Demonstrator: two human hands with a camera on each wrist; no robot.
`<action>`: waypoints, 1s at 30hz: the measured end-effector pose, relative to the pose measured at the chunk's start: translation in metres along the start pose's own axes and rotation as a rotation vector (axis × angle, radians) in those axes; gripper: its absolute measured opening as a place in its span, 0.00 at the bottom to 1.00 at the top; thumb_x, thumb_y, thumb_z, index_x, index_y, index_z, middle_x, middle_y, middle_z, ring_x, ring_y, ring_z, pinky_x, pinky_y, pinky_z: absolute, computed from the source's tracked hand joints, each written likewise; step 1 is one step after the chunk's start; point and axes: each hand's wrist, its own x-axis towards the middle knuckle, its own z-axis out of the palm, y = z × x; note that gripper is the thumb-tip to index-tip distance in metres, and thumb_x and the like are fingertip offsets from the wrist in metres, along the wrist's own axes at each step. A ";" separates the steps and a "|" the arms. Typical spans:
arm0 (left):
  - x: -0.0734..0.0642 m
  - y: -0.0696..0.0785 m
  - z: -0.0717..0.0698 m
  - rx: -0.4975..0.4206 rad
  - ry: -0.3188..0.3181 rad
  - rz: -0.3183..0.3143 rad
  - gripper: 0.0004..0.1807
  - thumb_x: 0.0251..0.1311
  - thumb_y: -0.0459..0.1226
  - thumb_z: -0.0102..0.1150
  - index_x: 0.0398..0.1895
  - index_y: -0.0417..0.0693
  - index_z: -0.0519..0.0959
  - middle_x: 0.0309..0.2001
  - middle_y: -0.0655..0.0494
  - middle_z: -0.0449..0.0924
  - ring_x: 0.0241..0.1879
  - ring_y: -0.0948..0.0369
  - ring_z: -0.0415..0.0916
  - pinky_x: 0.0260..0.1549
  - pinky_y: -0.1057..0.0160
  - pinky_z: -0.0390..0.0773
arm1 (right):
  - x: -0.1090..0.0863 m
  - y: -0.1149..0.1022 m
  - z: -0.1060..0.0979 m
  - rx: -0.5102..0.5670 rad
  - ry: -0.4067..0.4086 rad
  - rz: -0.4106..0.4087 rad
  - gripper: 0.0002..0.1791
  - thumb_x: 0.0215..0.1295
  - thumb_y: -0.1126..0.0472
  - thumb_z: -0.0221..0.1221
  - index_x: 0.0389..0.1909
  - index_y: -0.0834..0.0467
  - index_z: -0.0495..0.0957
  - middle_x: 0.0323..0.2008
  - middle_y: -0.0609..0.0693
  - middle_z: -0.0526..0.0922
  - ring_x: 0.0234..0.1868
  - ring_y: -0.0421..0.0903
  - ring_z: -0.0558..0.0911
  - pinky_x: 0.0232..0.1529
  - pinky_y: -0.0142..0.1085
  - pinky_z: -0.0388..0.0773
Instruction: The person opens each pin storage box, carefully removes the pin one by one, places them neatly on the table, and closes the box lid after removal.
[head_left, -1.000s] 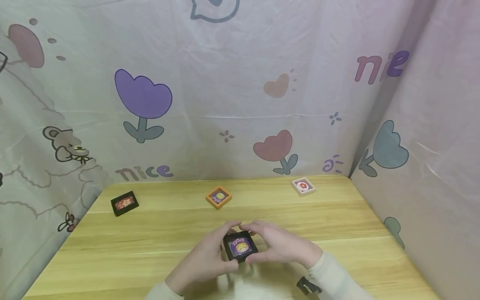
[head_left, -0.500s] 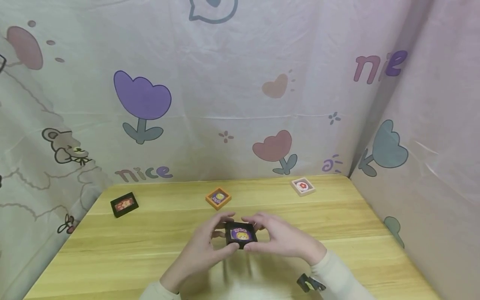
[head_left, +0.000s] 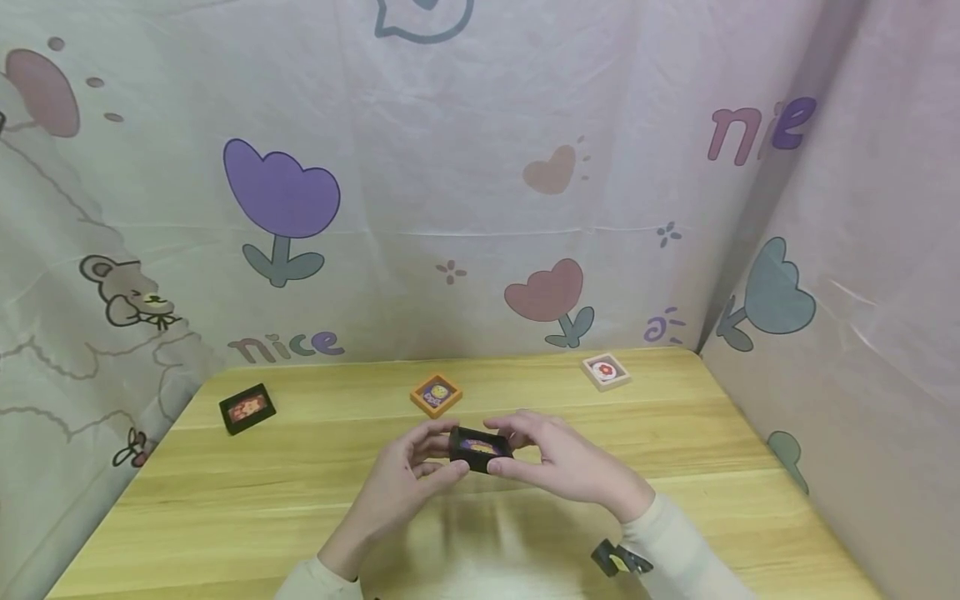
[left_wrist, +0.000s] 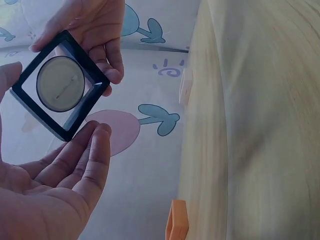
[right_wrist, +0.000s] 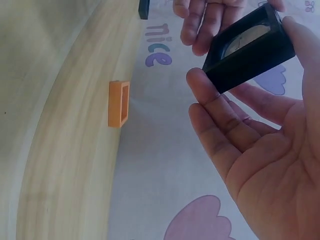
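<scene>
Leftmost, at ten o'clock from the work, I saw a red-pictured black frame (head_left: 247, 408) on the counter (head_left: 217, 508). The left hand (head_left: 393, 483) was partly closed, thumb and fingertips pinching a purple-pictured black display frame (head_left: 480, 448), tilted above the wood at two o'clock from that hand. Past an orange frame (head_left: 437, 395) at eleven, the right hand (head_left: 561, 460), curled likewise, pinched the same piece at its nine o'clock. Two-handed turning seemed the step; the next move, I judged, called for even pressure. A cream frame (head_left: 606, 372) lay at two.
</scene>
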 end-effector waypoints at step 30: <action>0.001 -0.006 0.008 -0.005 0.003 0.076 0.27 0.59 0.38 0.80 0.59 0.41 0.79 0.52 0.44 0.87 0.50 0.60 0.86 0.50 0.65 0.89 | 0.020 -0.024 -0.007 -0.463 -0.122 -0.259 0.36 0.55 0.47 0.67 0.66 0.55 0.81 0.42 0.41 0.85 0.32 0.32 0.77 0.33 0.22 0.75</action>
